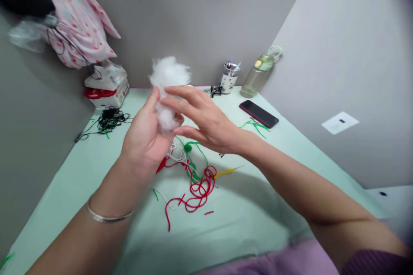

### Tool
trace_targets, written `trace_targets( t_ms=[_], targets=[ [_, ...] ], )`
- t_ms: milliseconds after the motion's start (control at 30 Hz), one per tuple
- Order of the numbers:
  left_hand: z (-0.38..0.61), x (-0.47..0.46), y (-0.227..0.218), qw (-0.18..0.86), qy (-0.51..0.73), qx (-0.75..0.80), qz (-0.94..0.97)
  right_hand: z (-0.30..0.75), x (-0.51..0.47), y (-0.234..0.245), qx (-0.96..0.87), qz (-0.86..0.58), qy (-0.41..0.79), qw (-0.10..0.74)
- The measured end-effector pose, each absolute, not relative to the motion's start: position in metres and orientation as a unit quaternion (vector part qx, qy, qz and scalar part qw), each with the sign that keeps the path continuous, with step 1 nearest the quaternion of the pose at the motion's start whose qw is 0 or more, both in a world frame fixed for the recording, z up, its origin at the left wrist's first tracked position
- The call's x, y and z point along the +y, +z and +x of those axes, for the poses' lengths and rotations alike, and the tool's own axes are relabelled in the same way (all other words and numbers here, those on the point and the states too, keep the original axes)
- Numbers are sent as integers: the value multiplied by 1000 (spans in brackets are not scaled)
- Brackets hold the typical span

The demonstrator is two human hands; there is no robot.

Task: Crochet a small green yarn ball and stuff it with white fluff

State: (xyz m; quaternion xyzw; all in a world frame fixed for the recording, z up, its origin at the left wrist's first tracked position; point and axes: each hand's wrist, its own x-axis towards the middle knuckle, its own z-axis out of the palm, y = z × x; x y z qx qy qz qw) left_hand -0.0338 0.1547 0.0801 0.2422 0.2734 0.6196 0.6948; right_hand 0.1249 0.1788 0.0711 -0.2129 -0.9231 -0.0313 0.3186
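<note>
Left hand (145, 139): palm up, cupped, clasping white fluff (170, 73) above tabletop (69, 197). Right hand (211, 124): fingers extended to fluff, grip unclear. Phone (258, 114): near far right corner.

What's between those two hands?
White fluffy stuffing lies between the left hand and the right hand, its top puffing out above them, in the head view.

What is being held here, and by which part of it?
White fluffy fibre stuffing: the left hand cradles its lower part. The right hand is at its middle; whether it grips too cannot be told.
</note>
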Motion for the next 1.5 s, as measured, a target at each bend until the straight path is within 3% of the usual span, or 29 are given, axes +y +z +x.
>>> trace_targets(
  t_ms=[100,133,200,300,433,633,733,867,1033,1200,1300,1367,1500],
  targets=[
    [-39,148,78,691,631,272,225,136,169,53,-864,-327,36,380],
    [-40,146,77,691,629,272,229,140,168,43,-858,-369,65,352],
    [-43,140,74,686,621,288,247,146,170,22,-871,-417,137,219],
    [-44,135,61,664,614,326,276,148,173,-9,-871,-424,169,181],
    [-50,133,39,663,572,379,298,148,173,-24,-840,-439,226,225],
    [-52,127,20,622,537,435,367,160,155,2,-772,-409,376,308],
    [-39,120,14,596,517,444,424,162,141,9,-694,-403,451,391],
    [-18,106,3,602,461,462,460,158,125,8,-647,-428,427,464],
    [-12,99,-6,626,464,464,421,163,118,7,-622,-428,461,466],
    [-20,103,-11,612,467,479,421,187,116,12,-688,-463,440,345],
    [-18,104,-16,604,445,489,445,189,116,13,-673,-443,424,413],
    [-16,102,-17,603,428,484,468,183,116,13,-622,-403,480,470],
    [-14,99,-15,593,418,475,498,171,113,14,-521,-367,621,456]
  ],
)
